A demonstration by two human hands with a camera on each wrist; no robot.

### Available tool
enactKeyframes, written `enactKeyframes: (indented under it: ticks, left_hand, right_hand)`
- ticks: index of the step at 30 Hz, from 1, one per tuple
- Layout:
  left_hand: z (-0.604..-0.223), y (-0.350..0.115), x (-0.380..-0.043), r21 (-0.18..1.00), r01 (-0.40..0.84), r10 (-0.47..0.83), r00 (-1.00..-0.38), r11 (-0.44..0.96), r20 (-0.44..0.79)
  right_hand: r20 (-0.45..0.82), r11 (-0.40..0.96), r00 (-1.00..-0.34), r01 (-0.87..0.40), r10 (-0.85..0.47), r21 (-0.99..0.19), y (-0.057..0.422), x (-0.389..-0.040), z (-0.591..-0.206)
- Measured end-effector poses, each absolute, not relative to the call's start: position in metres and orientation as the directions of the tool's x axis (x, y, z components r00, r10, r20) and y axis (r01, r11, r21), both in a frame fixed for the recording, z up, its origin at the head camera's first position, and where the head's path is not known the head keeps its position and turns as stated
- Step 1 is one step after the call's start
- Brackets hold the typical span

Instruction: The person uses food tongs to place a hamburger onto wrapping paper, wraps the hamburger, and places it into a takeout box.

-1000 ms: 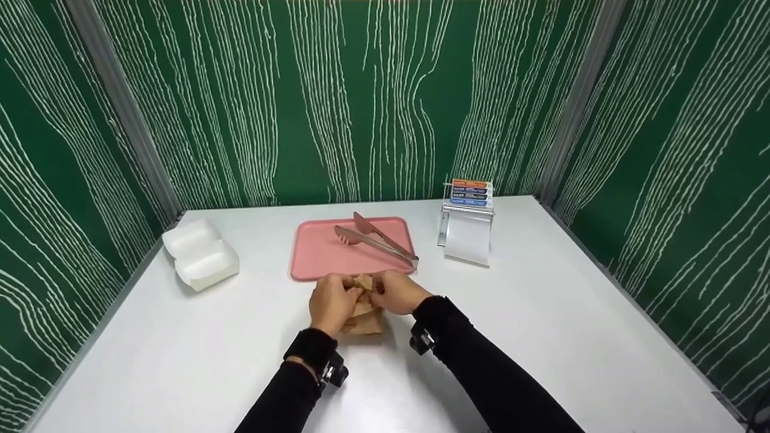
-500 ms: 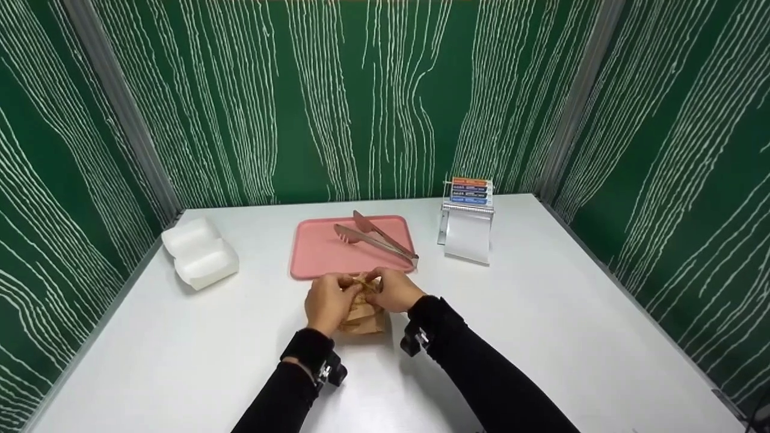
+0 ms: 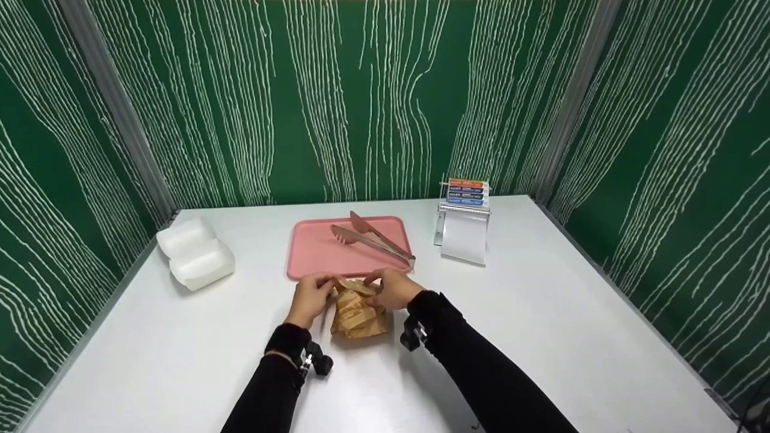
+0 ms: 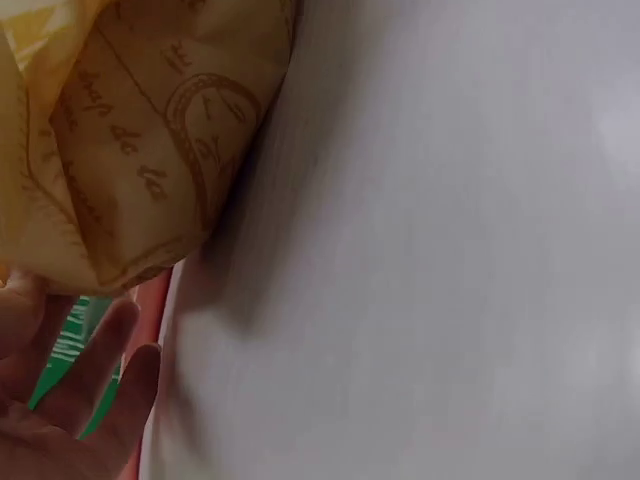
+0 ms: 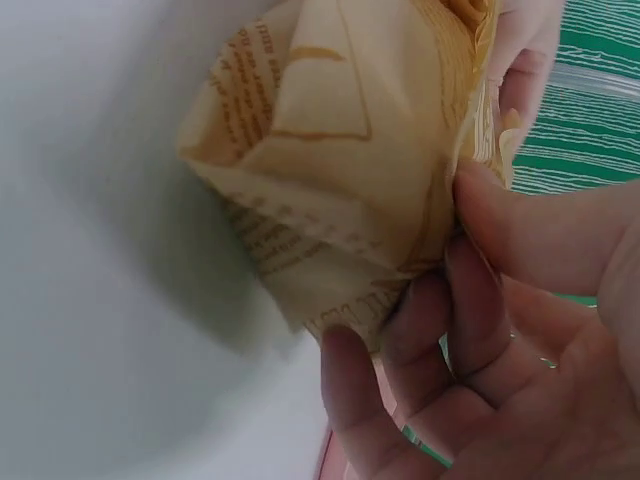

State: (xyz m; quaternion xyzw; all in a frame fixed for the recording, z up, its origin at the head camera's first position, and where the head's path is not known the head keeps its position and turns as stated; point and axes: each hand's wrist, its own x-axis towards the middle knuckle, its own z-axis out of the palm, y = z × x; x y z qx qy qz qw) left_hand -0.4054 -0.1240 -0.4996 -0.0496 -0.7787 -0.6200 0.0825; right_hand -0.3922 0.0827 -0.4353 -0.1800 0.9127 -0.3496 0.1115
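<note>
Pulling unevenly could tear the paper (image 3: 358, 316): the left hand (image 3: 309, 298) pinches one edge, and the right hand (image 3: 396, 290) grips the opposite side with curled fingers (image 5: 420, 315).

The printed wrapper (image 3: 360, 316) is thin, creased paper; the tray (image 3: 313, 252) looks like smooth, matt plastic, the tongs (image 3: 370, 240) metal, the tabletop (image 3: 541, 313) smooth and faintly glossy (the black sleeves (image 3: 499, 373), matt cloth).

Lab-style booth (image 3: 674, 168) with white-streaked green panels (image 3: 373, 108), grey metal posts (image 3: 116, 108) at upper left and right, smooth white tabletop (image 3: 541, 319).
</note>
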Motion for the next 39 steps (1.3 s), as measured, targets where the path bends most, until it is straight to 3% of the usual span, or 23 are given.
enactKeyframes:
  ticks: [5, 13, 19, 23, 33, 39]
  left_hand:
    - [-0.504, -0.122, -0.411, 0.983, 0.112, -0.03, -0.993, 0.144, 0.117]
    - [-0.5, -0.118, -0.416, 0.95, 0.103, -0.055, -0.991, 0.295, 0.125]
    - [-0.496, -0.118, -0.42, 0.986, -0.04, -0.051, -0.998, 0.16, -0.032]
    - [-0.497, -0.122, -0.418, 0.996, -0.058, -0.003, -0.998, 0.071, -0.058]
    - [-0.492, -0.108, -0.418, 0.925, -0.04, -0.178, -0.984, 0.378, 0.03]
    - [-0.485, -0.106, -0.417, 0.915, 0.022, -0.214, -0.97, 0.403, 0.118]
  right_hand:
    - [-0.076, 0.705, -0.896, -0.29, -0.438, -0.648, 0.08, -0.392, -0.434]
    - [-0.073, 0.74, -0.889, -0.329, -0.453, -0.587, 0.075, -0.391, -0.433]
    - [-0.128, 0.732, -0.892, -0.265, -0.434, -0.628, 0.076, -0.39, -0.436]
    - [-0.147, 0.719, -0.889, -0.244, -0.434, -0.651, 0.076, -0.389, -0.436]
    - [-0.103, 0.76, -0.89, -0.314, -0.445, -0.568, 0.072, -0.388, -0.437]
    - [-0.079, 0.776, -0.914, -0.288, -0.397, -0.561, 0.074, -0.391, -0.44]
